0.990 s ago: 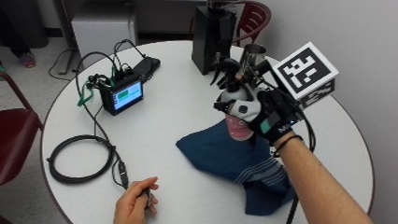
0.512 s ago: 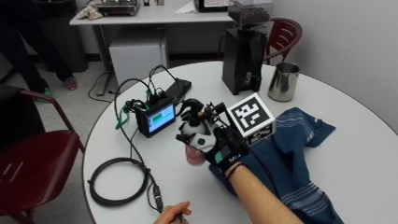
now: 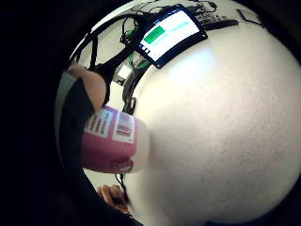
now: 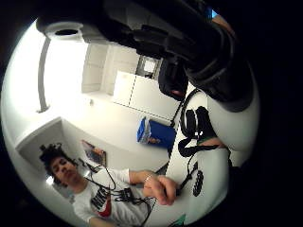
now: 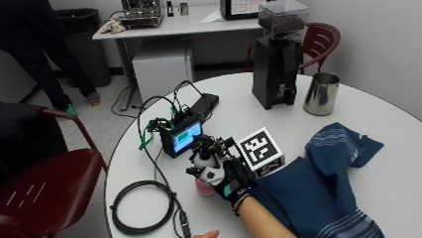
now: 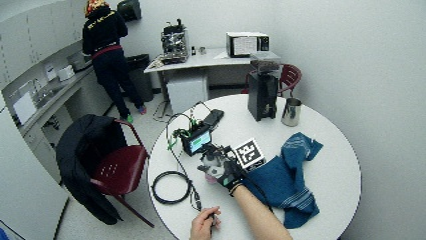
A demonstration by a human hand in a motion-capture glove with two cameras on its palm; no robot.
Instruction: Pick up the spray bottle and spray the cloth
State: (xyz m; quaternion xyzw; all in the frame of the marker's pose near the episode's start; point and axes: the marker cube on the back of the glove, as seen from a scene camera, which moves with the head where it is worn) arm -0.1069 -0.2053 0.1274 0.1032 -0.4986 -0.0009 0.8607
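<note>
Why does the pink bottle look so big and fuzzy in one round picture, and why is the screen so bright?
In the little finger side palm view, the spray bottle sits very close to the camera, so it looks large and blurred, while the small screen glows and washes out. In the outside view the same bottle looks small beneath the right hand.

The right hand point(image 5: 227, 184) holds the pink spray bottle point(image 5: 204, 184) upright at the worktop point(image 5: 231, 101) between a small monitor point(image 5: 183, 139) with its tangle of cables just behind it and the blue cloth point(image 5: 330, 183) spread to its right. A coiled black cable point(image 5: 141, 206) lies near on the left. The coffee grinder point(image 5: 277, 59) and steel jug point(image 5: 321, 93) stand well apart at the far side. Bare worktop lies open between the monitor and the grinder.
</note>
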